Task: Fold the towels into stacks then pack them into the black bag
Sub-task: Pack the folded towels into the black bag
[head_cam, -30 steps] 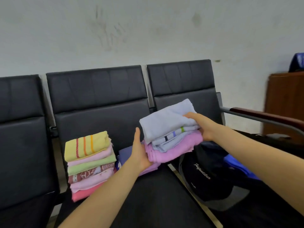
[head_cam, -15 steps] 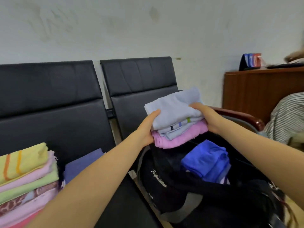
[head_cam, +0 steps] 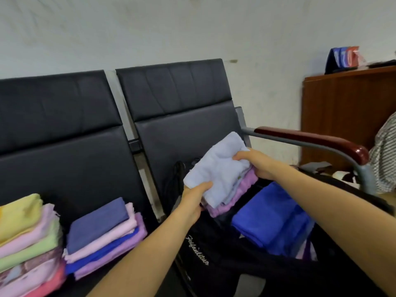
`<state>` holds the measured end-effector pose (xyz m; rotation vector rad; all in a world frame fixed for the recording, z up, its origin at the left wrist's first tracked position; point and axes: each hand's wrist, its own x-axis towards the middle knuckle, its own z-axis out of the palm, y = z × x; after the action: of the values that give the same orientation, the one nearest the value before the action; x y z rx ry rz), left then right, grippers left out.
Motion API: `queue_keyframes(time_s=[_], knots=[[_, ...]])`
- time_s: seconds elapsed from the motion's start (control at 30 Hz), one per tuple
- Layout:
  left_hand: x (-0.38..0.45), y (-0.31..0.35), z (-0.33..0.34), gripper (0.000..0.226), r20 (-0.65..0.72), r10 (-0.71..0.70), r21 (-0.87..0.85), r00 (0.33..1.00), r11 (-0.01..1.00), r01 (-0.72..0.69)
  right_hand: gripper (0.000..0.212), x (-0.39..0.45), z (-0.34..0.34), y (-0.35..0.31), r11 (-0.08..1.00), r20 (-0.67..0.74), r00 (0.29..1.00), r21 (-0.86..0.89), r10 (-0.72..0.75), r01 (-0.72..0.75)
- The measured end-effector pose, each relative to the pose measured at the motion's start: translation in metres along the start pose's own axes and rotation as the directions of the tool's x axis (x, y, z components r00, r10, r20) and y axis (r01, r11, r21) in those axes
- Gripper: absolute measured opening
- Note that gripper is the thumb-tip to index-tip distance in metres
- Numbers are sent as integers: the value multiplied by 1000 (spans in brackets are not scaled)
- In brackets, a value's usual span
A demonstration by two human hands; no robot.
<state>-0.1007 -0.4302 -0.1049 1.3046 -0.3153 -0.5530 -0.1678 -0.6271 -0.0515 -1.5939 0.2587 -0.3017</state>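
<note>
I am packing: my left hand [head_cam: 194, 201] and right hand [head_cam: 256, 162] grip a small towel stack [head_cam: 220, 174] above the black bag [head_cam: 214, 249]. Next I should lower it beside the blue towel [head_cam: 272, 217].

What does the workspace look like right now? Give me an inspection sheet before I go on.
Surface: row of black padded seats; the open black bag sits on the right-hand seat.
Job's things: small towel stack, pale blue on top and purple beneath, held over the bag; blue towel already inside the bag; two folded stacks wait on the left seat, a mixed-colour one and a shorter one.
Clutter: nothing seen on the seats.
Hands: left hand and right hand each grip an end of the held stack, fingers curled round it.
Cables: nothing seen.
Surroundings: wooden cabinet at right, seat armrest, a person's striped sleeve at the right edge.
</note>
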Motion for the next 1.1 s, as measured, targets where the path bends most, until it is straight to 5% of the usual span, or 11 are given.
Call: queue_keyframes(time_s=[0.1, 0.23, 0.37, 0.57, 0.67, 0.77, 0.93, 1.1], knots=[[-6, -21, -3, 24, -71, -87, 135, 994, 986, 96, 17, -1, -2, 34, 960, 63, 961, -91, 270, -264], [-10, -48, -4, 62, -134, -168, 165, 977, 968, 189, 17, -16, -13, 47, 808, 78, 865, -406, 496, -427], [-21, -59, 8, 54, -93, -286, 62, 954, 954, 292, 39, -34, -39, 38, 724, 12, 802, -439, 597, -532], [-47, -69, 16, 45, -25, -385, 215, 922, 899, 382, 32, -50, -54, 41, 671, 19, 740, -438, 673, -598], [-48, -71, 17, 48, -25, -393, 183, 919, 902, 391, 32, -53, -50, 49, 677, -8, 755, -436, 656, -593], [-44, -72, 21, 49, -89, -350, 146, 933, 922, 359, 35, -51, -47, 57, 674, -111, 847, -555, 520, -487], [-42, -82, 26, 46, -188, -76, 241, 979, 963, 121, 46, -48, -44, 64, 626, -237, 918, -674, 318, -392], [-43, -75, 15, 47, -156, -189, 325, 969, 917, 231, 37, -52, -43, 66, 646, -243, 941, -684, 236, -339]])
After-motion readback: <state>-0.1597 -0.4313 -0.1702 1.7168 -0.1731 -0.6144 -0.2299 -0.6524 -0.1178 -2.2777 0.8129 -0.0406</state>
